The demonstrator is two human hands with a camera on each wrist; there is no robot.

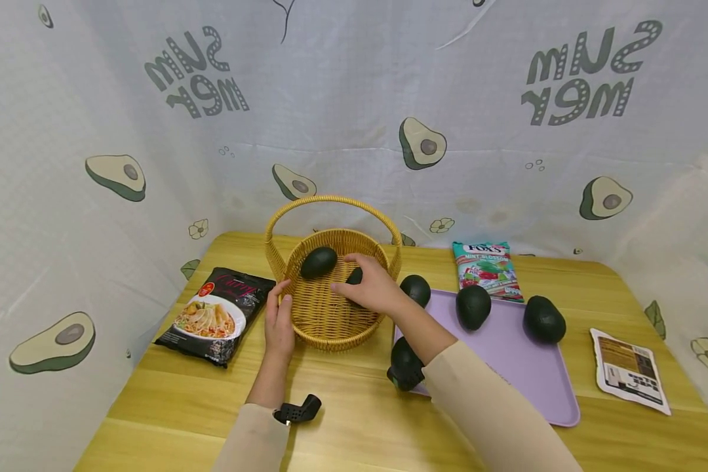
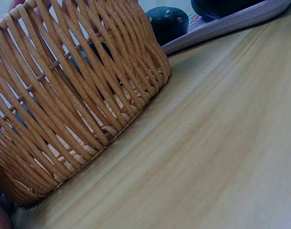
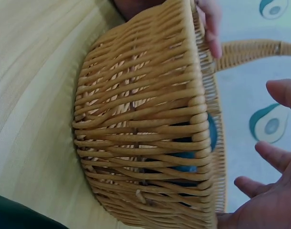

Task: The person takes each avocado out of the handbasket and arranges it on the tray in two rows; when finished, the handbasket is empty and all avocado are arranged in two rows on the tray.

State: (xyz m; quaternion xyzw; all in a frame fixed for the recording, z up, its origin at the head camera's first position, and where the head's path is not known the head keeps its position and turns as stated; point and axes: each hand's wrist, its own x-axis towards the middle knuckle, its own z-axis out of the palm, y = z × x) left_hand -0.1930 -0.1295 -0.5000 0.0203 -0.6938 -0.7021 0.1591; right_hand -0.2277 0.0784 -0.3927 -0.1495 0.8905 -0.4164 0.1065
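Note:
A yellow wicker basket [image 1: 330, 337] with a tall handle stands on the table. One dark green avocado [image 1: 318, 263] lies inside at the back left, and a second avocado [image 1: 354, 278] lies on the right side, partly covered by my right hand [image 1: 374, 285]. That hand reaches over the basket's right rim; in the right wrist view its fingers [image 3: 274, 157] are spread, with nothing between them. My left hand [image 1: 280, 324] holds the basket's left rim, and its fingertips [image 3: 212, 28] show over the edge in the right wrist view.
Right of the basket is a lilac tray [image 1: 531, 373] with several avocados [image 1: 473, 307] on and around its edges. A mint candy bag [image 1: 488, 270] lies behind it, a white-edged packet [image 1: 629, 370] to its right. A black noodle packet [image 1: 215, 316] lies left of the basket.

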